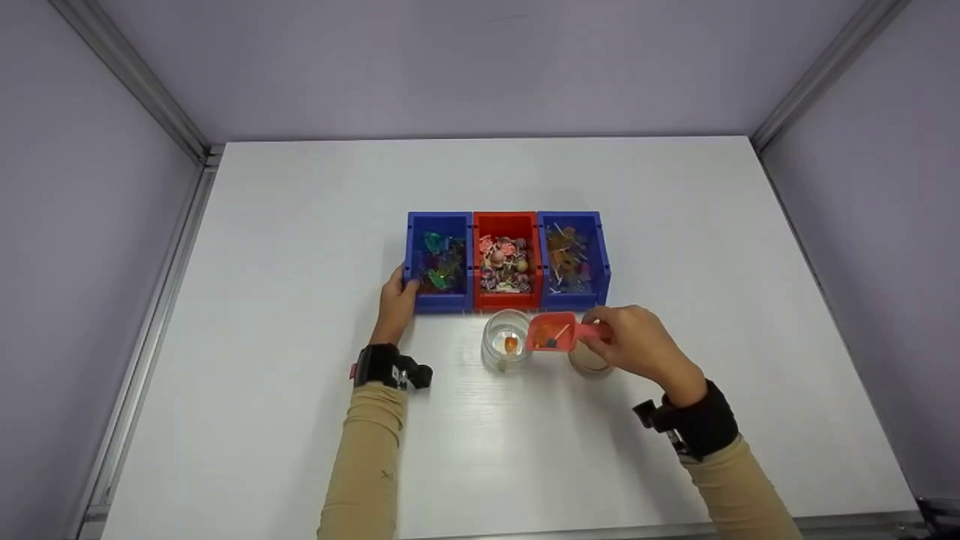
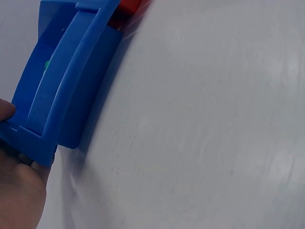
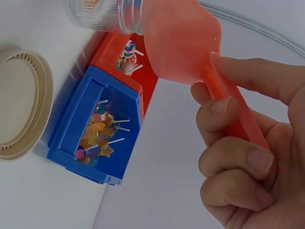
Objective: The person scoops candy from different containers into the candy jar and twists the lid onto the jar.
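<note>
My right hand (image 1: 636, 341) grips the handle of a coral-red scoop (image 3: 183, 40), its fingers curled round it. In the head view the scoop holds small pieces, one with a white stick, and its front edge is at the rim of a glass jar (image 1: 498, 360). An orange candy (image 1: 511, 345) lies inside the jar. My left hand (image 1: 395, 306) holds the front left corner of the left blue bin (image 2: 64, 81), thumb over the rim and fingers outside. That bin contains green and dark translucent pieces.
A red bin (image 1: 506, 301) of small lollipops stands in the middle of the row. The right blue bin (image 3: 76, 138) has amber star-shaped lollipops. A round beige lid (image 3: 45, 86) lies on the white table (image 1: 300, 300), partly under the right hand in the head view.
</note>
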The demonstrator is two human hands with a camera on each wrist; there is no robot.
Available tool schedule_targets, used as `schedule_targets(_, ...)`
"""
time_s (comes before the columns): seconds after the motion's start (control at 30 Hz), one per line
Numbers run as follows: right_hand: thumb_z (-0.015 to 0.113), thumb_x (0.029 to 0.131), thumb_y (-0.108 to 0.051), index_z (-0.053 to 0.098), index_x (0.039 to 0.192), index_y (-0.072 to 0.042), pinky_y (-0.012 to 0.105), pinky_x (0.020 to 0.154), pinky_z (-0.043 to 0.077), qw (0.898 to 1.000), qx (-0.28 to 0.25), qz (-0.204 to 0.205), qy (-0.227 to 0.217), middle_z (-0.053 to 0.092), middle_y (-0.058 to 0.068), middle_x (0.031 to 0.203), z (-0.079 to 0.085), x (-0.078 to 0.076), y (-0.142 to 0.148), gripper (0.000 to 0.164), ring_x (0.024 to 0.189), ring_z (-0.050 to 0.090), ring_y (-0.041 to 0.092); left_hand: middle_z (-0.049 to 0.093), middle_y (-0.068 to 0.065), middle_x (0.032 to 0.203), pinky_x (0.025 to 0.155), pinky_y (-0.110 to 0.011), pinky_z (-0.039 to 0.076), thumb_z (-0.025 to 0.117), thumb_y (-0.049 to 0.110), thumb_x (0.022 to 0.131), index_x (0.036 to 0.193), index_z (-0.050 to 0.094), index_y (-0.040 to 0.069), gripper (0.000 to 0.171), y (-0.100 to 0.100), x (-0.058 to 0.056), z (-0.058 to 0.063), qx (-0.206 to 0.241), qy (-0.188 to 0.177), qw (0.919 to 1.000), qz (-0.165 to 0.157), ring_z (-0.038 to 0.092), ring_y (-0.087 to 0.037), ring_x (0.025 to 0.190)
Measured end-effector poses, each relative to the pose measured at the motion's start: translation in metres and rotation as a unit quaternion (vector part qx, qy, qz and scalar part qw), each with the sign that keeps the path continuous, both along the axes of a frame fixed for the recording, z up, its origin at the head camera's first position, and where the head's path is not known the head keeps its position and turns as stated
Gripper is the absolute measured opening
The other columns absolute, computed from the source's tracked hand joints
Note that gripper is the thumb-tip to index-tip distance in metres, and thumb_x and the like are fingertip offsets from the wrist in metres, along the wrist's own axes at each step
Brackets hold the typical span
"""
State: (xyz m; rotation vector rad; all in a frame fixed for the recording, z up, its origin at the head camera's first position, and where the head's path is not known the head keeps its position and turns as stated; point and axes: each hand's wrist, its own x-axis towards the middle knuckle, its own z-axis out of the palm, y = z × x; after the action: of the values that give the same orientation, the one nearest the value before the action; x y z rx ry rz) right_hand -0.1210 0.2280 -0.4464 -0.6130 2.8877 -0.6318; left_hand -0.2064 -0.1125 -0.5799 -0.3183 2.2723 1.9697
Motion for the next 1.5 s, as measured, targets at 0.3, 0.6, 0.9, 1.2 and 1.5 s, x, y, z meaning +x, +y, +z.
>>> schedule_targets(0.3, 0.074, 0.081, -0.011, 0.072, 0.092, 0.002, 0.02, 0.053, 0.038, 1.0, -0.003, -0.003, 0.004, 0.066, 0.009, 0.067, 0.005, 0.0, -0.005, 0.018, 0.056, 0.045, 0.011, 0.037, -0.019, 0.154, 0.123, -0.04, 0.028, 0.04, 0.008, 0.098, 0.15, 0.03, -0.001, 0.053, -0.001, 0.0, -0.002, 0.001, 0.005, 1.0, 0.002, 0.032, -0.028, 0.146)
schedule_targets(0.6, 0.074, 0.082, -0.012, 0.072, 0.092, 0.001, 0.021, 0.055, 0.041, 1.0, 0.0, -0.005, -0.006, 0.067, 0.01, 0.069, 0.004, -0.001, -0.005, 0.017, 0.057, 0.046, 0.012, 0.035, -0.018, 0.155, 0.125, -0.038, 0.024, 0.04, 0.009, 0.099, 0.15, 0.029, -0.001, 0.053, -0.002, 0.001, -0.002, -0.004, 0.007, 1.0, 0.002, 0.029, -0.027, 0.149)
schedule_targets(0.9, 0.075, 0.081, -0.012, 0.072, 0.091, 0.002, 0.021, 0.053, 0.036, 1.0, 0.003, 0.0, 0.007, 0.065, 0.009, 0.068, 0.001, 0.0, -0.002, 0.017, 0.056, 0.044, 0.011, 0.035, -0.019, 0.155, 0.124, -0.038, 0.025, 0.039, 0.009, 0.099, 0.15, 0.029, -0.001, 0.054, -0.002, 0.002, 0.0, -0.006, 0.005, 1.0, 0.003, 0.029, -0.029, 0.148)
schedule_targets(1.2, 0.071, 0.085, -0.013, 0.071, 0.095, 0.002, 0.023, 0.056, 0.043, 1.0, 0.003, 0.013, -0.001, 0.069, 0.011, 0.074, 0.001, -0.001, 0.001, 0.017, 0.059, 0.048, 0.012, 0.034, -0.018, 0.156, 0.125, -0.038, 0.024, 0.039, 0.012, 0.1, 0.151, 0.028, 0.0, 0.054, -0.002, 0.001, -0.001, -0.01, 0.001, 1.0, -0.001, 0.027, -0.028, 0.149)
schedule_targets(1.5, 0.069, 0.088, -0.014, 0.071, 0.1, 0.0, 0.03, 0.063, 0.052, 1.0, 0.002, 0.003, -0.01, 0.072, 0.011, 0.08, 0.009, -0.002, 0.007, 0.019, 0.065, 0.056, 0.016, 0.035, -0.017, 0.156, 0.124, -0.04, 0.025, 0.042, 0.024, 0.103, 0.151, 0.029, 0.001, 0.054, -0.002, -0.001, -0.001, -0.009, -0.011, 0.9999, -0.007, 0.029, -0.028, 0.148)
